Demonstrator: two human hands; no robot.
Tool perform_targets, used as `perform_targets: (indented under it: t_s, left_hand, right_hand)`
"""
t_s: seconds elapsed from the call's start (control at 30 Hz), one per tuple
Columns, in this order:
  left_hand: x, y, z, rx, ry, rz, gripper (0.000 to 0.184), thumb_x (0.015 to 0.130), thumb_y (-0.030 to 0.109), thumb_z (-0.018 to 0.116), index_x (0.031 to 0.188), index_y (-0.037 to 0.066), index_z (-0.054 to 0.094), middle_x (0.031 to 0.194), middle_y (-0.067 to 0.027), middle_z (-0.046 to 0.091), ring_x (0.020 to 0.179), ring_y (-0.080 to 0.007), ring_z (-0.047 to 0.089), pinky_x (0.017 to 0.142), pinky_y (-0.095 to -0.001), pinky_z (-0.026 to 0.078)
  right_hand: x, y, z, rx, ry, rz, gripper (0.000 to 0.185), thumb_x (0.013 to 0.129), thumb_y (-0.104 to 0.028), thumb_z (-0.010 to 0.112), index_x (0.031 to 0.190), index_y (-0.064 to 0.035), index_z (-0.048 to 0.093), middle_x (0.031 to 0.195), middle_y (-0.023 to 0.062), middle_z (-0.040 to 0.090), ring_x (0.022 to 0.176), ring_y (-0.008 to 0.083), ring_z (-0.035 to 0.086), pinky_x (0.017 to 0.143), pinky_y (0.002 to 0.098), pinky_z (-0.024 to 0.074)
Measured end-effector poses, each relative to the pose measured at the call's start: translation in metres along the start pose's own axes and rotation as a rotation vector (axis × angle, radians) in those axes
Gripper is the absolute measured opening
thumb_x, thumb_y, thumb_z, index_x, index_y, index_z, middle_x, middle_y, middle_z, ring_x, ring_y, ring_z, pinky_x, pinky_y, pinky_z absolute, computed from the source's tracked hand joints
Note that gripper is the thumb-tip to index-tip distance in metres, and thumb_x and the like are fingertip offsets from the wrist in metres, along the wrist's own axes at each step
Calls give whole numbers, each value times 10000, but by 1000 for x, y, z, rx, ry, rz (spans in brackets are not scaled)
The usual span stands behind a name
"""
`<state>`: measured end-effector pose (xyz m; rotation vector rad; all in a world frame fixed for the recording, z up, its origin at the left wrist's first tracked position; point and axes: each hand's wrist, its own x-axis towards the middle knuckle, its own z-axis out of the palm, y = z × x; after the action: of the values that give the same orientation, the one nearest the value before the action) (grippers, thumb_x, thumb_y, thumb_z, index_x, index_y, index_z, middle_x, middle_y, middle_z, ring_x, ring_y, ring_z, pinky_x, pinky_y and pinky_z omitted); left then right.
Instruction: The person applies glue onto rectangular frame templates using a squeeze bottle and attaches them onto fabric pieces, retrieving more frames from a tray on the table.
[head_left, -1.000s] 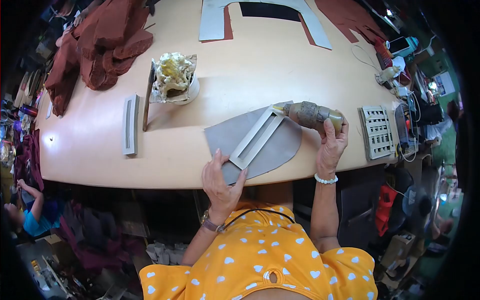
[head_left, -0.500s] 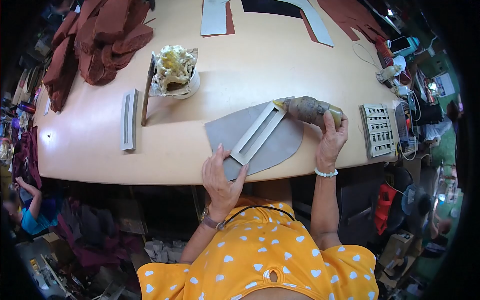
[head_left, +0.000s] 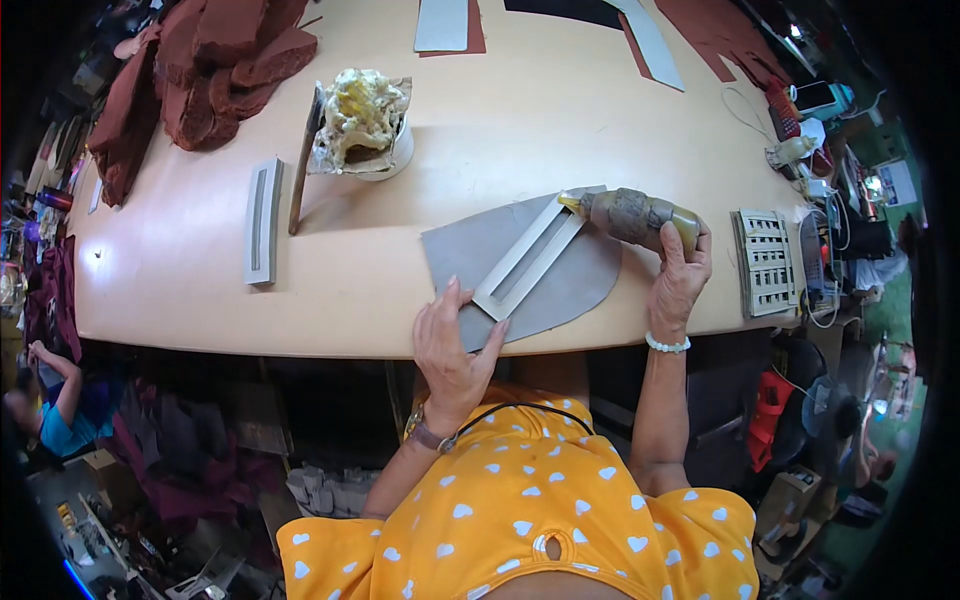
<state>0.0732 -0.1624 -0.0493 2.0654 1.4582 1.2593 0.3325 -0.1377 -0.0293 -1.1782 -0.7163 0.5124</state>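
Note:
My left hand pinches the near end of a narrow rectangular frame with a long slot, thumb on one side and fingers on the other. The frame lies slantwise on a grey, curved-edged sheet at the table's front edge. My right hand is wrapped around the base of a squeeze bottle, which is tilted nearly flat. Its yellowish nozzle touches or sits just over the frame's far end. I cannot tell whether anything is flowing out.
A crusted pot with a stick leaning on it stands at left. Near it lies another slotted piece. Stacked reddish-brown pieces fill the back left. A slotted panel stack lies at right. Another person is at far left.
The whole view has shifted slightly, so the tabletop things appear a little further right and up. Both hands keep their grips, and the nozzle stays at the frame's far end.

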Motion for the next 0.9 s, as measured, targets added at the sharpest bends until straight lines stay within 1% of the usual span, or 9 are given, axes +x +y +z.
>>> perform_targets:
  t_s: [0.27,0.37,0.47,0.5,0.53,0.67,0.77,0.9]
  left_hand:
    - [0,1,-1,17,-3,4,774,673,88,779,1336,-9,393,998,-128,624,914,-293,567,847,-409,417]
    - [0,0,1,11,2,-7,780,672,88,780,1339,-12,388,992,-128,622,920,-292,566,856,-407,415]
    - [0,0,1,-15,-6,-24,799,669,92,785,1346,-18,374,1000,-130,616,935,-292,563,868,-401,411]
    - [0,0,1,-16,-5,-24,820,665,89,787,1355,-20,358,1005,-131,614,941,-292,561,869,-400,411]
    - [0,1,1,-17,-4,-24,840,661,87,789,1364,-23,342,1011,-132,611,947,-291,560,871,-398,411]
    - [-1,2,1,-19,23,-47,929,646,77,799,1399,-32,267,1033,-132,603,968,-290,557,881,-396,410]
    - [-2,2,2,-26,20,-64,963,643,73,801,1413,-34,234,1032,-132,602,980,-288,557,890,-398,409]
    - [-2,-1,2,-31,17,-21,957,652,79,796,1417,-32,231,1034,-136,602,986,-289,556,893,-401,412]
  right_hand:
    - [-35,-12,9,-38,-99,70,360,799,-72,727,1102,-19,540,979,15,568,878,84,547,802,225,465]
    - [-49,-10,9,-88,-126,26,383,781,-79,747,1097,-21,538,974,4,559,871,78,534,788,213,458]
    - [-66,-20,15,-62,-168,108,418,760,-83,768,1100,-23,533,972,-1,556,876,76,523,792,206,442]
    - [-72,-22,16,-50,-182,141,423,757,-82,771,1101,-24,532,972,-1,556,879,75,523,795,206,439]
    - [-76,-22,17,-66,-206,116,434,753,-77,772,1108,-27,527,973,-2,560,879,72,524,795,204,441]
    - [-92,-27,25,-41,-244,136,434,755,-59,763,1112,-30,516,969,-4,571,862,71,536,784,203,447]
    - [-87,-30,26,-6,-254,187,387,775,-52,736,1097,-19,524,947,-2,583,840,68,548,775,202,458]
    - [-64,-30,18,94,-220,424,288,826,-159,691,1056,-30,575,887,-9,611,785,63,574,682,194,466]
